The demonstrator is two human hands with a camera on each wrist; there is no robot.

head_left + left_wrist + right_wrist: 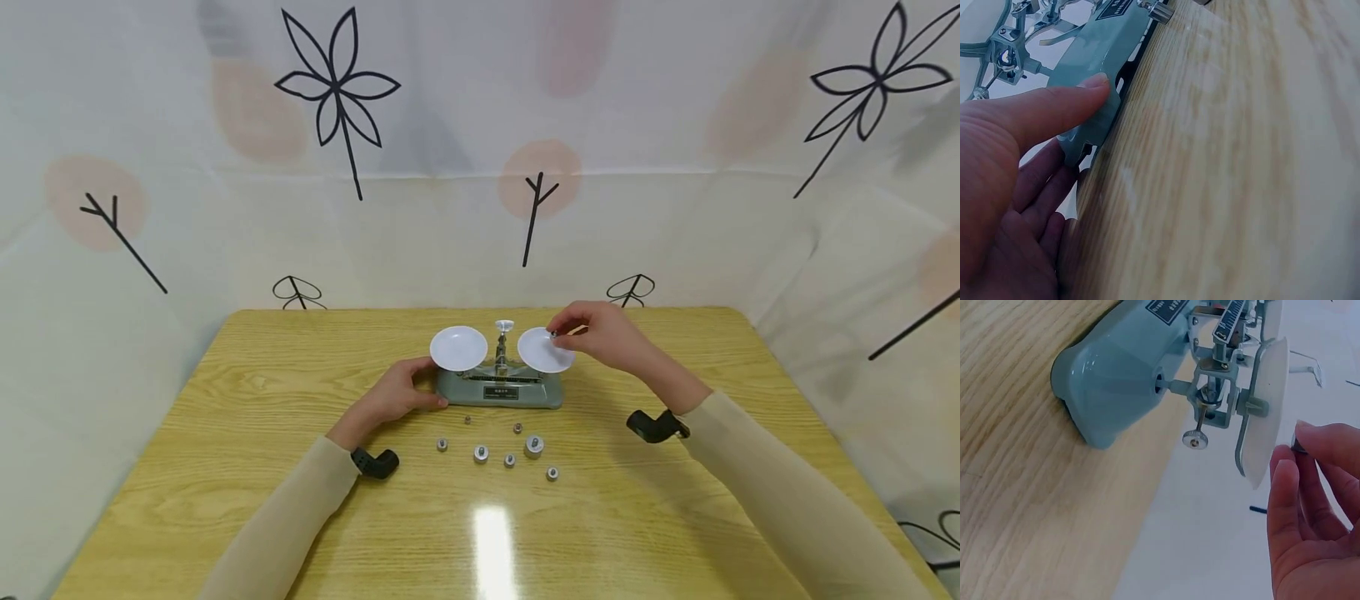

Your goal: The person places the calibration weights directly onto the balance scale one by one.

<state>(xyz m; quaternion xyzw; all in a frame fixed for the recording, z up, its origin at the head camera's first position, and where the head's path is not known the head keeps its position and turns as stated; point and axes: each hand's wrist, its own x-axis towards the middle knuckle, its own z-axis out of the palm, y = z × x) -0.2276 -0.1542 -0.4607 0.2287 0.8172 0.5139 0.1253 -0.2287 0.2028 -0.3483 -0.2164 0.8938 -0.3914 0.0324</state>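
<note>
A grey-green two-pan balance scale (465, 390) stands upright near the far side of the table. My left hand (397, 392) grips the left end of its base, the thumb on the front face and the fingers behind, as the left wrist view shows. Over the white right pan (542, 356), my right hand (600, 335) pinches a small metal weight (1298, 447) between thumb and fingertips. Most of that weight is hidden by the fingers. The white left pan (458, 348) holds nothing visible.
Several metal weights of different sizes, the largest one (534, 447) among them, stand on the wooden table (225, 467) in front of the scale. A patterned cloth (450, 242) hangs behind the table. A bright reflection lies on the near tabletop.
</note>
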